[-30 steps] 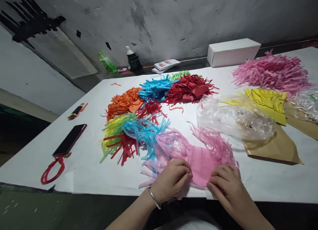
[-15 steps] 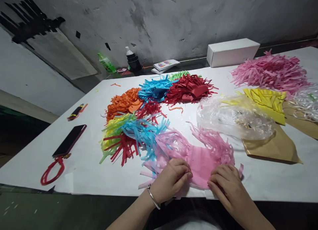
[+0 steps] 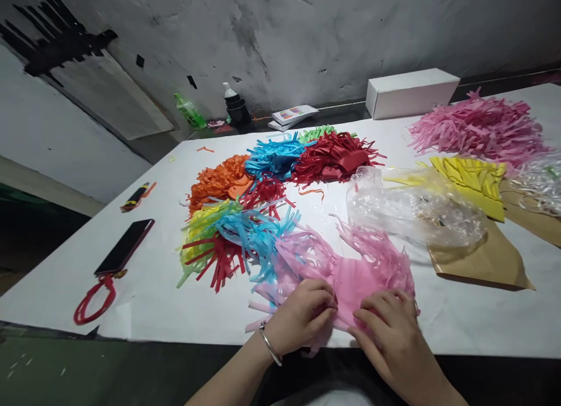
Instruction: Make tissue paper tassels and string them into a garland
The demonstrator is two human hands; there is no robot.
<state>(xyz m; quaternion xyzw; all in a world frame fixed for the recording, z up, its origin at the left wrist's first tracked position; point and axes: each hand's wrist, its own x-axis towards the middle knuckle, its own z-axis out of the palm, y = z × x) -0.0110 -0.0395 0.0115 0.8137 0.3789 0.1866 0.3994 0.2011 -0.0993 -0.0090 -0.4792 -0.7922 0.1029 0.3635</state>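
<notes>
A sheet of pink fringed tissue paper (image 3: 356,278) lies near the front edge of the table, its middle flat and both ends cut into strips. My left hand (image 3: 309,312), wearing a silver bangle, pinches the paper's left side between thumb and curled fingers. On the other side, my right hand (image 3: 385,324) has its fingers bent over the near right part of the paper, thumb low at the edge; the exact grip is partly hidden. Light blue fringe (image 3: 252,233) touches the pink strips on the left, with dark red strips (image 3: 219,260) beside it.
Behind are orange (image 3: 219,178), blue (image 3: 274,155) and red fringe bundles (image 3: 335,158). To the right lie a clear plastic bag (image 3: 407,207), brown paper (image 3: 482,260), yellow fringe (image 3: 468,178) and a pink pile (image 3: 477,125). A phone (image 3: 125,247) rests at left; a white box (image 3: 412,93) stands behind.
My right hand has moved left across the pink tissue paper, closer to my left hand, covering more of its near edge. My left hand stays almost in place.
</notes>
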